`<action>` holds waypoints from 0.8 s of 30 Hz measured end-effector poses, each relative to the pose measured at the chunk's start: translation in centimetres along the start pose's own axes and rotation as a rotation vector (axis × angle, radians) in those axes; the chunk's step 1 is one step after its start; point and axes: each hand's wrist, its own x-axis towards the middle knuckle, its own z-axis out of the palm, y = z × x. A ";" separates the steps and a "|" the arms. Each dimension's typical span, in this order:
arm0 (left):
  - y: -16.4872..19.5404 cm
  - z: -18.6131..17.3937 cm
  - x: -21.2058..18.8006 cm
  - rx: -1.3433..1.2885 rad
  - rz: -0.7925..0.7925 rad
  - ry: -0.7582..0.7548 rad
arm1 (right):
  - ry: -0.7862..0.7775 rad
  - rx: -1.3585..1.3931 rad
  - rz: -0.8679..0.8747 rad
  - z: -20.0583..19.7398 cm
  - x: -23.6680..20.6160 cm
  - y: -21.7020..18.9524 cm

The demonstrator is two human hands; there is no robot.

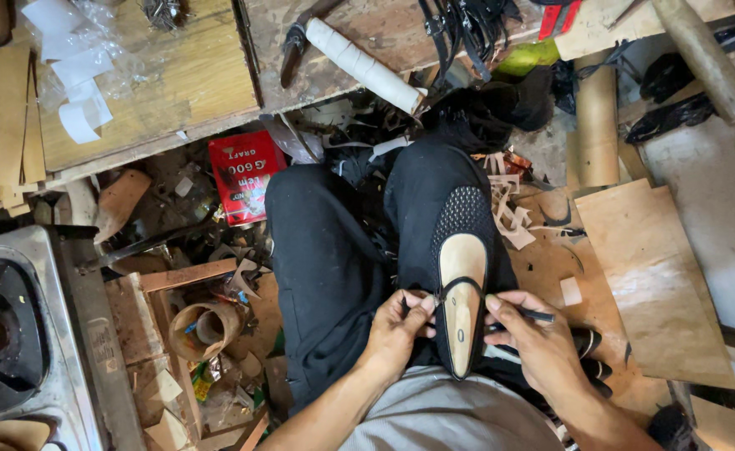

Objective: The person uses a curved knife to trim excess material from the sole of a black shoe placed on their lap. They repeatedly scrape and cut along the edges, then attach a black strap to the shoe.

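A black-edged shoe with a tan insole [462,301] lies sole-up on my right knee, over a black mesh piece [462,215]. A thin black strap crosses the insole. My left hand [396,330] pinches the strap end at the shoe's left edge. My right hand [534,338] presses against the shoe's right edge and grips a thin dark pen-like tool [534,315] that points right. Both legs are in black trousers [325,267].
A gas stove [16,334] stands at the lower left. A red tin [244,175] lies on the littered floor. The wooden bench [175,75] carries pliers [294,46], a white roll [363,65] and black straps [467,25]. Cardboard sheets [651,284] lie at right.
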 end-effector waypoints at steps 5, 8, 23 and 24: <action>0.5 0.3 0.0 0.033 -0.054 -0.013 | -0.057 0.008 0.007 -0.5 0.1 0.2; 0.5 0.5 0.1 0.066 0.011 0.004 | -0.044 -0.012 -0.010 -0.6 0.2 0.2; 1.5 -0.1 -0.9 -0.406 0.142 -0.253 | -0.091 -0.001 -0.305 1.8 -1.1 -2.4; 2.0 0.0 -0.9 -0.421 0.150 -0.259 | -0.144 0.068 -0.322 1.9 -0.9 -2.6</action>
